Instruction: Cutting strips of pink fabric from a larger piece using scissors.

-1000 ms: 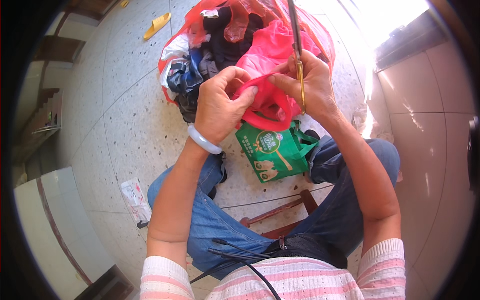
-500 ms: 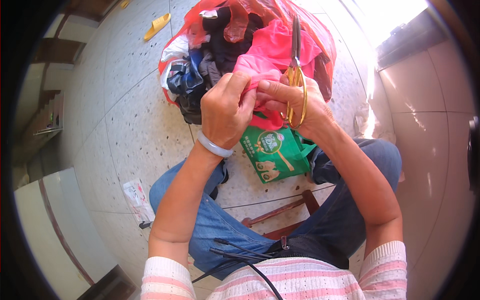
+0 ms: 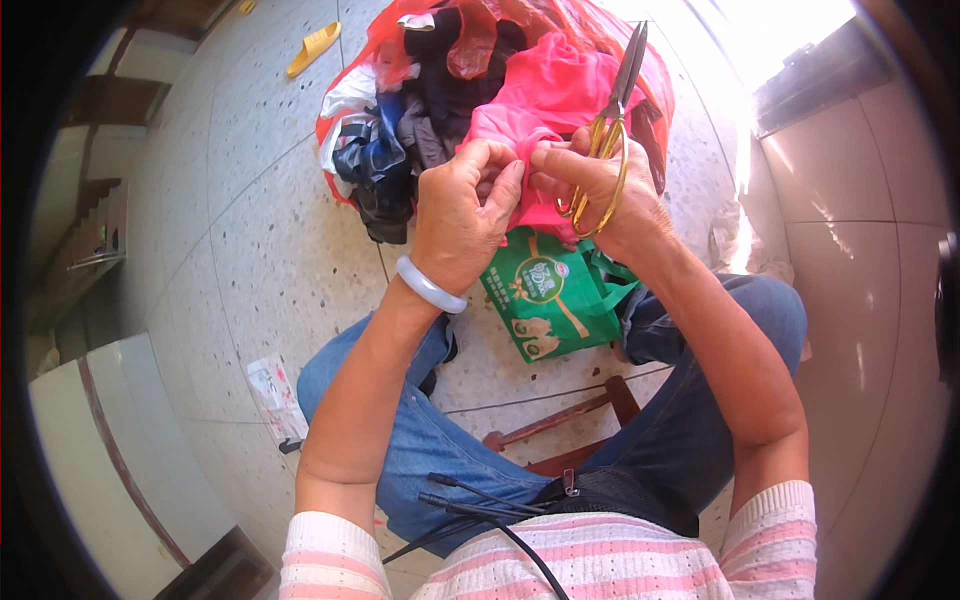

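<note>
A bright pink cloth or garment (image 3: pixel 555 85) lies over the front of a red plastic bag and hangs down between my hands. My left hand (image 3: pixel 462 205), with a pale bangle at its wrist, is closed in a pinch at the cloth's near edge. My right hand (image 3: pixel 610 195) pinches the same edge just beside it with thumb and forefinger. Gold-handled scissors (image 3: pixel 607 140) hang on my right hand, their dark blades pointing away and slightly right. Below the cloth stands a green carrier bag (image 3: pixel 550 305) with printed pictures.
The red plastic bag (image 3: pixel 655 120) holds dark, white and blue clothes (image 3: pixel 370 150). A yellow slipper (image 3: pixel 314 49) lies at far left on the speckled tile floor. A wooden stool bar (image 3: pixel 550 420) shows between my knees, and black cables (image 3: pixel 490 510) hang at my waist.
The scissors have tilted to the right in my right hand. My left hand's fist has loosened into a fingertip pinch, and the fingers of both hands have shifted along the pink cloth.
</note>
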Available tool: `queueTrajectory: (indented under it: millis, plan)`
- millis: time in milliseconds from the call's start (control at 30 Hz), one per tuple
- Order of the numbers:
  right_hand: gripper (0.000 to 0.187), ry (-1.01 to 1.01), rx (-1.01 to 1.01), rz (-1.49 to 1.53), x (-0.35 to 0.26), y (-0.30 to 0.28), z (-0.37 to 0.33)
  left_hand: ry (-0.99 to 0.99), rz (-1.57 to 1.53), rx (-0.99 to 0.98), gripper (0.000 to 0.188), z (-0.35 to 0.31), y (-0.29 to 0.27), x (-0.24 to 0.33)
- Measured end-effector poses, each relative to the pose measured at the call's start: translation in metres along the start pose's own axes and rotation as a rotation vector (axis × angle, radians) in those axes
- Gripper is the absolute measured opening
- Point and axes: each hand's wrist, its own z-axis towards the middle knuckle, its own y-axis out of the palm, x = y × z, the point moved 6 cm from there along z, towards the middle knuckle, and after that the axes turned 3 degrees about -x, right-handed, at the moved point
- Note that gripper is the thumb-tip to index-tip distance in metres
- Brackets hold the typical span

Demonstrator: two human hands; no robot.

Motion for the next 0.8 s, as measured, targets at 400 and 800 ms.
queueTrajectory:
  millis: [400,800]
  plan:
    - [0.016,-0.103,-0.086,-0.431,-0.007,0.006,0.000,-0.130,-0.206,-0.106,0.008,0.003,-0.006,-0.020]
    - [0.031,-0.123,-0.208,-0.620,-0.006,-0.002,-0.006,-0.255,-0.363,-0.160,0.011,0.001,0.005,-0.032]
